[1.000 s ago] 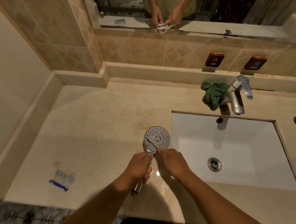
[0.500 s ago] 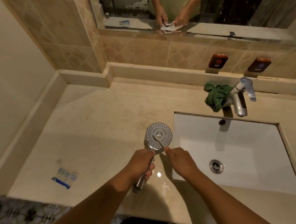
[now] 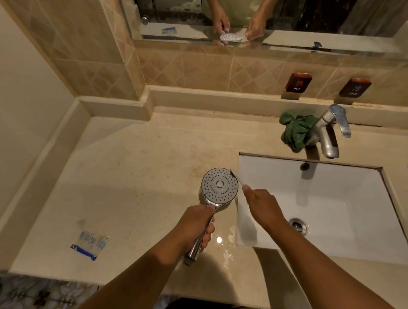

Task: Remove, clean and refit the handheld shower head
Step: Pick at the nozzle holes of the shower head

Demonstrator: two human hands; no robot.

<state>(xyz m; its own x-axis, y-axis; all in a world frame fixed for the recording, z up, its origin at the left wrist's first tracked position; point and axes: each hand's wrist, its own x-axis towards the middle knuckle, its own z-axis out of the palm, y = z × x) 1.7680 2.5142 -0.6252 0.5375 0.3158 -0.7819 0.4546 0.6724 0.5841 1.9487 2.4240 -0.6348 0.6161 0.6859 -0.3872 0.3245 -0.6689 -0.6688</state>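
- Now: left hand (image 3: 198, 223) grips the shower head (image 3: 219, 187) by its handle; long axis points away from the body, face up.
- Right hand (image 3: 262, 205) pinches a thin tool (image 3: 236, 176), tip at the face's right rim.

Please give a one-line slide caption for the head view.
Left hand holds the shower head; right hand holds a small brush at its rim.

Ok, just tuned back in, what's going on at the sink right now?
A person is cleaning the shower head over the counter, next to the sink. The left hand grips its chrome handle, spray face up. The right hand holds a small brush with its tip at the face's right rim. No hose shows on the handle. A green cloth lies bunched beside the faucet.
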